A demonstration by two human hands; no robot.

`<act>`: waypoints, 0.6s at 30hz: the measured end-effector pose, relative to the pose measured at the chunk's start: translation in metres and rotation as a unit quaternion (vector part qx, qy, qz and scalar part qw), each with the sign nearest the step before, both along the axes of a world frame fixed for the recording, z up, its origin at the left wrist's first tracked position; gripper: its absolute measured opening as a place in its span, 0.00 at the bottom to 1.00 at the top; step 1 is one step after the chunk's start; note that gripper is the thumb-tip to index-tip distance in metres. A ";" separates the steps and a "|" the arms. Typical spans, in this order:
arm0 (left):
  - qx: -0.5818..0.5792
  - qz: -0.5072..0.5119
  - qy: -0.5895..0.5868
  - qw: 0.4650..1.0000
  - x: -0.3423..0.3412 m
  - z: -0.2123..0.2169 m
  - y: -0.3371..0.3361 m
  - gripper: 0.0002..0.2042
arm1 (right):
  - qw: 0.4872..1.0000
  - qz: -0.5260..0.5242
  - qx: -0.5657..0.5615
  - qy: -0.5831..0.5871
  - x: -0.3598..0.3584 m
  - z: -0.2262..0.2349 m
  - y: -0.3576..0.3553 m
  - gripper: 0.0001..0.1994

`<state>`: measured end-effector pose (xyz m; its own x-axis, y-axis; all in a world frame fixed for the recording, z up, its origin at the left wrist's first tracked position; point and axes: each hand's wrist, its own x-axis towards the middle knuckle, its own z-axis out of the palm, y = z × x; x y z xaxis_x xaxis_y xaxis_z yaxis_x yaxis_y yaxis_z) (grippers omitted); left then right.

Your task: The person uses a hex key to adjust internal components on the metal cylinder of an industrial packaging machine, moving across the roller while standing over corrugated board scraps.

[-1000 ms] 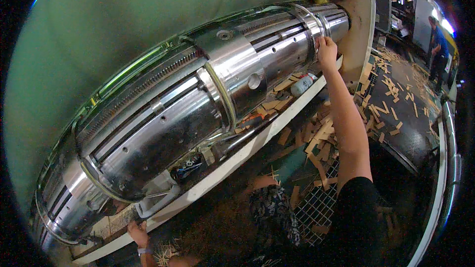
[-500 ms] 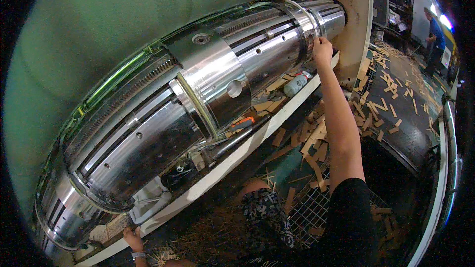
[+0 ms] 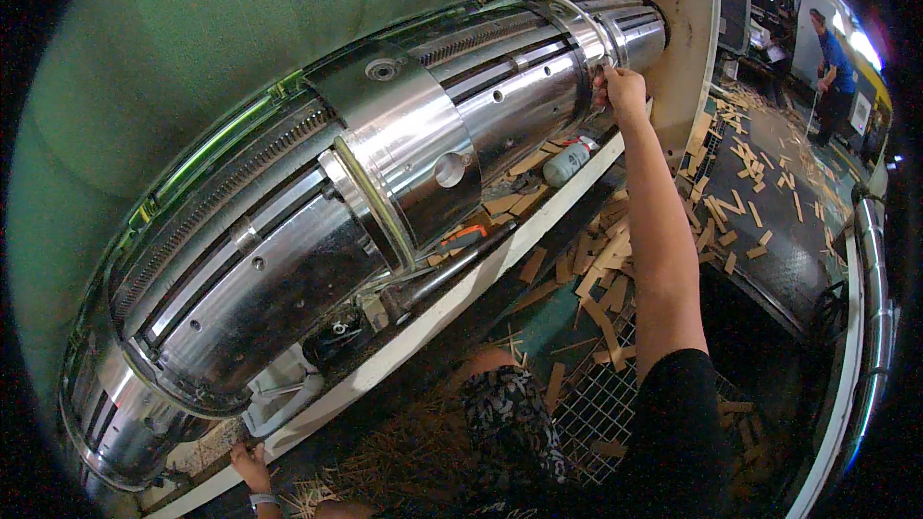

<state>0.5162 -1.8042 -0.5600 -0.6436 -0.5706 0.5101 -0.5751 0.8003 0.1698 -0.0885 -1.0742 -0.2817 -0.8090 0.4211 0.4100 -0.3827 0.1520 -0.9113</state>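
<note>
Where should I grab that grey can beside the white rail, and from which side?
Probably around the middle of the grey can, gripping across its round body and coming down over the white rail from the person's side. It appears to lie on its side, roughly along the rail, while the metal roller crowds its far side.

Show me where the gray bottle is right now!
In the head view, the gray bottle lies right of centre, between the shiny roller and the white rail, beside some cardboard scraps, down and left from the person's right hand.
</note>
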 end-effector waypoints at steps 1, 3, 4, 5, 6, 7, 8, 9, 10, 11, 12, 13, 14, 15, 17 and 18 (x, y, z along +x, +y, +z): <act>0.030 -0.006 0.027 0.999 0.003 -0.005 -0.008 0.21 | 0.997 -0.041 0.064 0.000 -0.003 -0.001 0.003 0.12; 0.092 -0.018 0.075 0.993 0.007 -0.011 -0.014 0.21 | 0.984 -0.090 0.152 0.006 -0.008 -0.006 0.006 0.12; 0.077 -0.012 0.061 0.995 0.012 -0.011 -0.017 0.21 | 0.974 -0.114 0.195 0.010 -0.011 -0.009 0.006 0.12; 0.071 -0.011 0.045 0.996 0.004 -0.007 -0.005 0.21 | 0.970 -0.124 0.207 0.006 -0.013 -0.012 0.007 0.12; 0.060 -0.008 0.033 0.998 -0.003 0.003 0.008 0.21 | 0.967 -0.134 0.215 0.005 -0.014 -0.013 0.009 0.13; 0.030 -0.017 0.050 0.998 -0.008 0.010 0.019 0.20 | 0.965 -0.141 0.220 0.004 -0.017 -0.013 0.009 0.15; 0.000 -0.027 0.070 0.997 -0.015 0.016 0.031 0.20 | 0.959 -0.152 0.241 0.007 -0.021 -0.011 0.014 0.15; -0.029 -0.038 0.089 0.995 -0.022 0.017 0.037 0.20 | 0.951 -0.164 0.262 0.009 -0.025 -0.006 0.021 0.15; -0.031 -0.036 0.081 0.996 -0.026 0.013 0.036 0.19 | 0.942 -0.177 0.284 0.011 -0.028 -0.003 0.030 0.15; -0.041 -0.023 0.068 0.997 -0.018 0.016 0.032 0.19 | 0.968 -0.102 0.229 -0.016 -0.020 0.002 0.022 0.15; -0.051 -0.007 0.052 0.997 -0.007 0.018 0.029 0.19 | 0.984 -0.023 0.172 -0.045 -0.002 0.012 0.007 0.15; -0.033 -0.004 0.048 0.998 -0.003 0.021 0.028 0.19 | 0.989 0.050 0.118 -0.073 0.010 0.019 -0.001 0.15; -0.012 -0.008 0.046 0.999 -0.005 0.022 0.029 0.19 | 0.993 0.055 0.081 -0.064 0.011 0.021 0.001 0.15; 0.009 -0.011 0.044 0.999 -0.008 0.022 0.029 0.19 | 0.996 0.061 0.044 -0.055 0.011 0.022 0.002 0.16; 0.008 -0.002 0.023 1.000 -0.012 0.007 0.016 0.21 | 0.989 0.040 0.142 -0.010 -0.008 0.015 0.026 0.18; 0.004 0.009 0.008 1.000 -0.006 0.003 0.008 0.21 | 0.969 -0.060 0.239 0.005 -0.011 0.004 0.020 0.16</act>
<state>0.5100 -1.7963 -0.5572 -0.6249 -0.5864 0.5154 -0.5867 0.7883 0.1855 -0.0995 -1.0537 -0.2775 -0.7606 0.2713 0.5899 -0.3454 0.6002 -0.7214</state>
